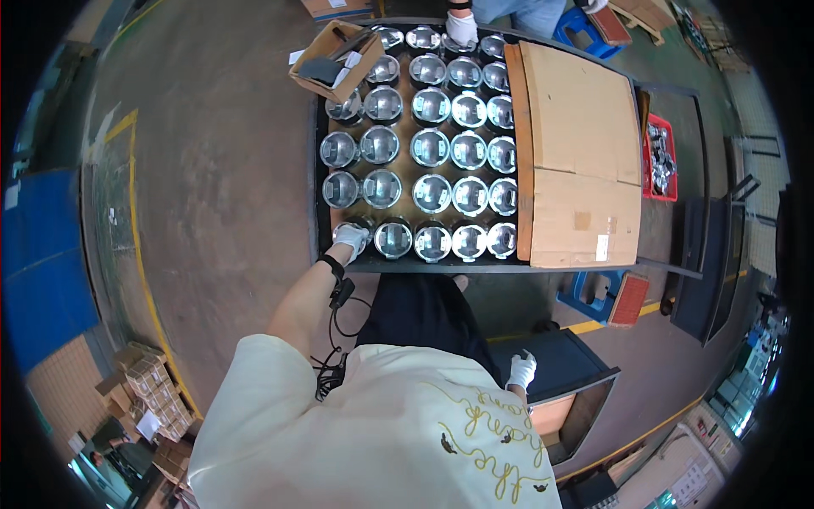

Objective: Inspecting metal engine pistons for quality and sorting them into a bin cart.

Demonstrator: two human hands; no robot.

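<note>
Left grip first: the person's left hand (352, 239), in a white glove, is laid over a shiny silver, round-topped metal cylinder (364, 222) at the near left corner of the dark-framed counter (458, 270); from where I stand I cannot tell whether the fingers have closed around it. Just right of it sits another silver metal cylinder (393, 240), with more of the same lined up in rows to the far edge. Down by the person's right side, the white-gloved right hand (522, 371) has its fingers loosely apart, with nothing visible in it, near a dark blue box-shaped cart (551, 360). Flat brown cardboard (577, 153) covers the counter's right part, and an open brown cardboard box (365, 69) of dark tools stands at the far left corner. Across the counter, a co-worker's white-gloved hand (462, 30) is over the farthest row.
</note>
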